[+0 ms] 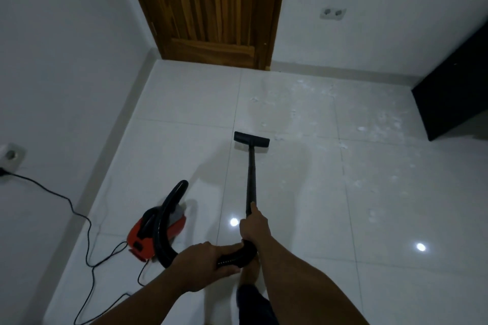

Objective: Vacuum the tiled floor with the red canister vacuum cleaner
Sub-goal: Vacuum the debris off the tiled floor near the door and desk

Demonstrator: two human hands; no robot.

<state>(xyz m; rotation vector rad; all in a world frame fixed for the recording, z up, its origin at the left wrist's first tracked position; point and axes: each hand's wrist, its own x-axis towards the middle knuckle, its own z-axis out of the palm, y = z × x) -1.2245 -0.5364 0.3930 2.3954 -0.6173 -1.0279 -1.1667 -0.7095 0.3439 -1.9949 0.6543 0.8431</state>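
Note:
The red canister vacuum (155,229) sits on the white tiled floor (303,179) at the lower left. Its black hose (169,208) arcs up from the canister and curves round to the black wand (250,179). My left hand (203,264) grips the ribbed end of the hose. My right hand (253,224) is closed around the lower part of the wand, just ahead of the left. The flat black floor nozzle (251,139) rests on the tiles in the middle of the view. White dust and crumbs (369,126) lie scattered to the right of and beyond the nozzle.
A closed wooden door (211,8) stands at the back. The vacuum's black cord (79,216) trails over the floor from a wall socket (10,158) at the left. A black cabinet (454,92) stands at the right wall, and another socket (333,12) sits beside the door.

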